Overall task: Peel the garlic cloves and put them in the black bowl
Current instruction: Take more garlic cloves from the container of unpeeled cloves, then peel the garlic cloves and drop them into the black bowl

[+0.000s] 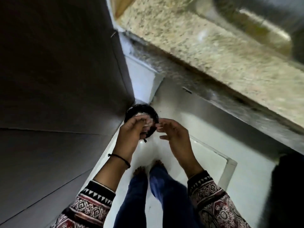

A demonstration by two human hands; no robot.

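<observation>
Patterned sleeves (92,199), bare feet (139,171) on white floor (205,170), left hand (130,134) with fingers curled over blurred pale bits (145,127), grip unclear, right hand (176,137) beside it, fingers loose and apart, black round container (139,108) just past both hands, speckled counter (213,46), steel sink (263,18) beyond

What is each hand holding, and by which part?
The left hand grips the black bowl by its near side. The right hand hovers beside it; whether it pinches anything is unclear.
</observation>
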